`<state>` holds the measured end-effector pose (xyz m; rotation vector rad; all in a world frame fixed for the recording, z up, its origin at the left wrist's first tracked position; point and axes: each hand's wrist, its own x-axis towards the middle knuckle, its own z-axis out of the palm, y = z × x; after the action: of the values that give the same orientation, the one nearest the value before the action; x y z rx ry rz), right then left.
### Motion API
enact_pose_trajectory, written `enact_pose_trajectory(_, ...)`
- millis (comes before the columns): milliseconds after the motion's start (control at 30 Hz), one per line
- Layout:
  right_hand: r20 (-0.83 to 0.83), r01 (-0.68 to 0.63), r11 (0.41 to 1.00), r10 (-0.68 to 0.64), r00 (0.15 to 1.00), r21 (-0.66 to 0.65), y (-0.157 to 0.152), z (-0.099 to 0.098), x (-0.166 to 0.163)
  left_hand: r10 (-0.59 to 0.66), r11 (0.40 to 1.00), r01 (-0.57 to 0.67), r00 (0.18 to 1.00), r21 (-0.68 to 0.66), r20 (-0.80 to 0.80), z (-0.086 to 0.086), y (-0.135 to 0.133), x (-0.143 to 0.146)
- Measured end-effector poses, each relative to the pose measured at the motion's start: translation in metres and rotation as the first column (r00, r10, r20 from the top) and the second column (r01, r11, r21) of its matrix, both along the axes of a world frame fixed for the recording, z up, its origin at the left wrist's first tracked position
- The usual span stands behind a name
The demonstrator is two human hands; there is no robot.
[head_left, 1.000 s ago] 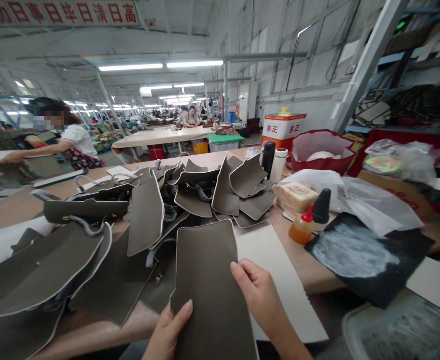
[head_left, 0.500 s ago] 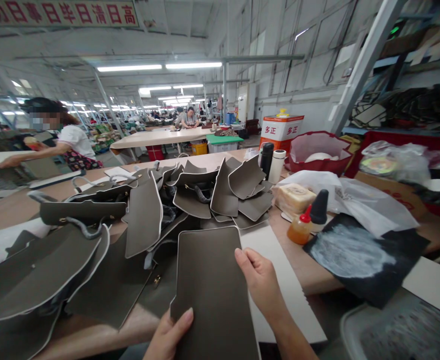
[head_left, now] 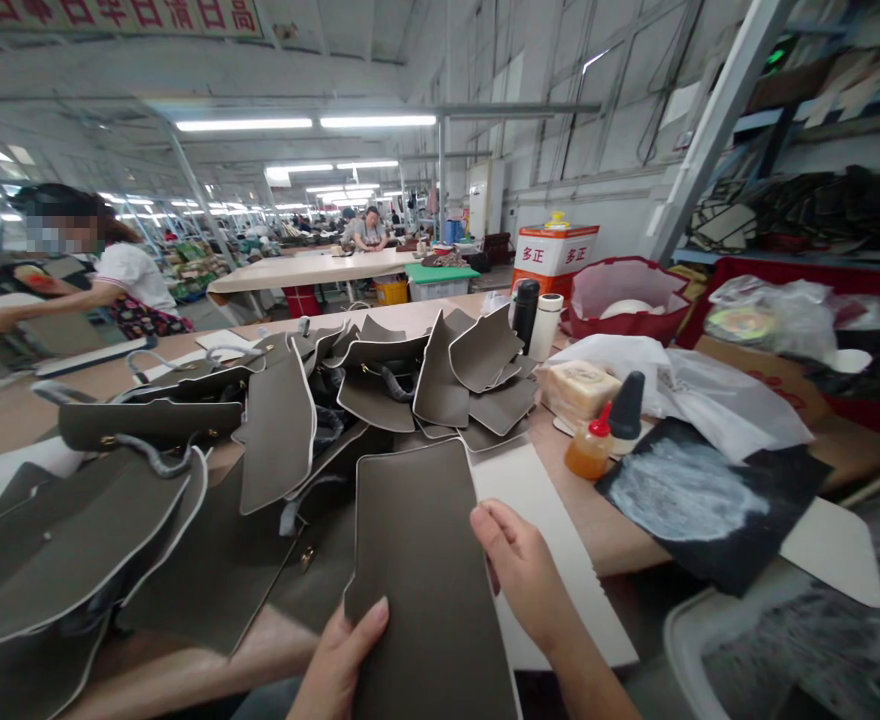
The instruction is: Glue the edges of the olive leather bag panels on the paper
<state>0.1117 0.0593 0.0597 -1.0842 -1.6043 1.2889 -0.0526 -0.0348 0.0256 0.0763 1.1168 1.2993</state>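
A dark grey-brown leather panel (head_left: 421, 560) with pale edges is held up in front of me, close to the table's near edge. My left hand (head_left: 346, 645) grips its lower left edge, the thumb lying on the face and the other fingers hidden behind. On the opposite edge, my right hand (head_left: 515, 560) pinches the panel between thumb and curled fingers. Beyond it lies a heap of similar leather bag pieces (head_left: 279, 430), some with wrapped handles and gold fittings. A white sheet (head_left: 552, 540) lies under and to the right of my right hand.
To the right stand a glue bottle with a red cap (head_left: 590, 445), a dark cone-shaped object (head_left: 627, 405) and a wrapped block (head_left: 576, 388). A black sheet smeared white (head_left: 691, 495) overhangs the table edge above a plastic tub (head_left: 684, 640). A co-worker (head_left: 121, 265) stands at the left.
The view has shifted slightly, so the surroundings sit a little further left and up. Both hands keep their hold on the panel. The co-worker's arms have moved little.
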Motion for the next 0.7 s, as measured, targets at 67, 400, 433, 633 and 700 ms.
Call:
enact_pose_trajectory(67, 0.065, 0.034, 0.999, -0.036, 0.997, 0.036, -0.001, -0.001, 0.000, 0.014, 1.000, -0.014, 1.000, 0.007, 0.007, 0.000, 0.001, 0.001)
enact_pose_trajectory(400, -0.013, 0.116, 0.987, -0.115, 0.993, 0.107, -0.009, -0.008, -0.003, 0.010, 0.999, -0.009, 1.000, 0.032, -0.028, 0.002, 0.005, 0.002)
enact_pose_trajectory(433, -0.032, 0.081, 0.993, -0.078, 0.996, 0.083, -0.011, -0.007, -0.001, 0.005, 0.999, -0.004, 0.999, 0.038, -0.034, 0.002, 0.005, 0.002)
enact_pose_trajectory(633, 0.011, -0.002, 1.000, 0.002, 1.000, 0.011, -0.021, -0.004, 0.006, -0.010, 0.998, 0.010, 1.000, 0.058, -0.005, 0.004, 0.009, 0.003)
enact_pose_trajectory(700, 0.050, 0.030, 1.000, -0.030, 0.998, 0.008, -0.023, -0.006, 0.004, -0.003, 0.998, 0.002, 1.000, 0.066, 0.009, 0.003, 0.010, 0.004)
